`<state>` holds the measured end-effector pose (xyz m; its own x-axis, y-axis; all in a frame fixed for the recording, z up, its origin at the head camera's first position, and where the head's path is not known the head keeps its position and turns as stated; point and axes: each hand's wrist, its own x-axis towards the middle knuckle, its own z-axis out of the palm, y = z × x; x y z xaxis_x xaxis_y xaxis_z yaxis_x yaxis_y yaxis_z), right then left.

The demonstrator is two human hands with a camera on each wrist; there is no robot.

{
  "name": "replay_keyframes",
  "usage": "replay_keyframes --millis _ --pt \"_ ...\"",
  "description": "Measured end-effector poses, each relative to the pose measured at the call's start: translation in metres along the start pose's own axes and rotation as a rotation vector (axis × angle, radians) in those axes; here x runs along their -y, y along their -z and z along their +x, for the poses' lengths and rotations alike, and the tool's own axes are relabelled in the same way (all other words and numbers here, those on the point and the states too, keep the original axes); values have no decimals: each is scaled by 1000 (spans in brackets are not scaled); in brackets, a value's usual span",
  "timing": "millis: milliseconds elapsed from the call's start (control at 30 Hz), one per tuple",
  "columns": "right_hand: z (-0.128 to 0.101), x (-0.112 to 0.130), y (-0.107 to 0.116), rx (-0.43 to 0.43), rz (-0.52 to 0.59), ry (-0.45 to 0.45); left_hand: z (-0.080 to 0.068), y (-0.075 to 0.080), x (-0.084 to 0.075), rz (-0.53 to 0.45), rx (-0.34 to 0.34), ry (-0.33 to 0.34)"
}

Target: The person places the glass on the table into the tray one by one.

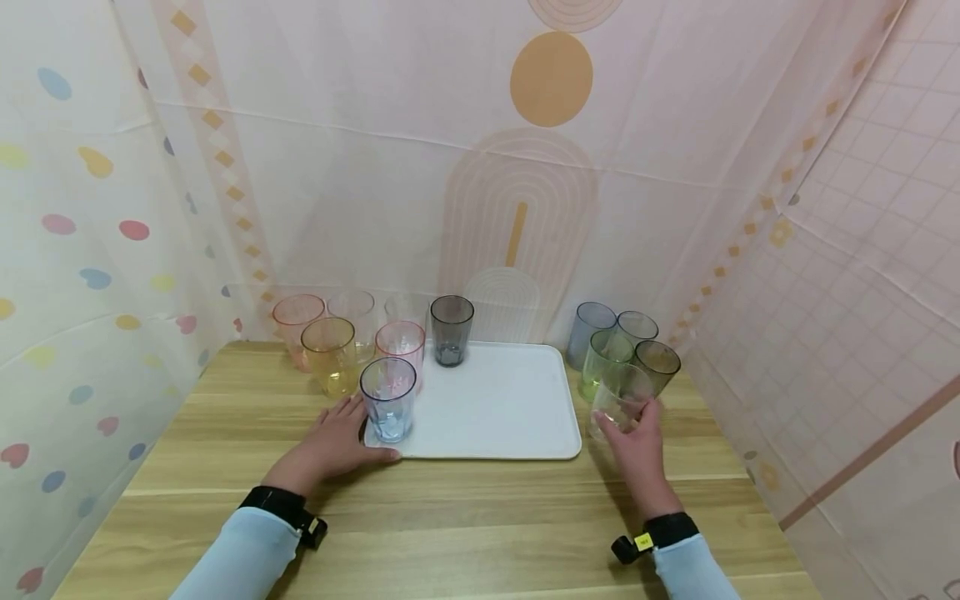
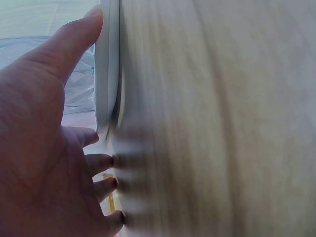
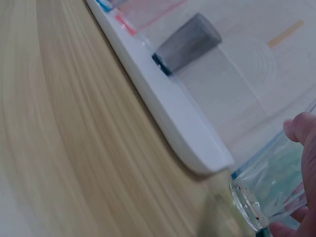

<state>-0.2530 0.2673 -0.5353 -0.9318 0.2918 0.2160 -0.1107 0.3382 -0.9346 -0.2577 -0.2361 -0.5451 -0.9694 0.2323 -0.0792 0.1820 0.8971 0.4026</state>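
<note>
right fingers curled round clear cup | left fingers flat beside tray

Smoke-grey cup upright at the back. Just left of it, a pink cup – further left, amber cup and peach cup. Front-left of it, a blue cup. Well to its right, grey-blue cup and green cup huddled close – wooden table beneath.

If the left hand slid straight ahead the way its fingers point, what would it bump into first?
Most likely the blue cup at the near left corner of the white tray. The left hand lies flat on the table, thumb along the tray's edge. Depth is hard to judge.
</note>
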Motion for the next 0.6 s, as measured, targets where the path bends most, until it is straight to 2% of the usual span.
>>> replay_keyframes --millis 333,600 --pt "-2 28 -39 107 45 0 -2 0 1 0 -5 3" --pt "0 41 -84 176 2 45 -1 0 0 6 0 6"
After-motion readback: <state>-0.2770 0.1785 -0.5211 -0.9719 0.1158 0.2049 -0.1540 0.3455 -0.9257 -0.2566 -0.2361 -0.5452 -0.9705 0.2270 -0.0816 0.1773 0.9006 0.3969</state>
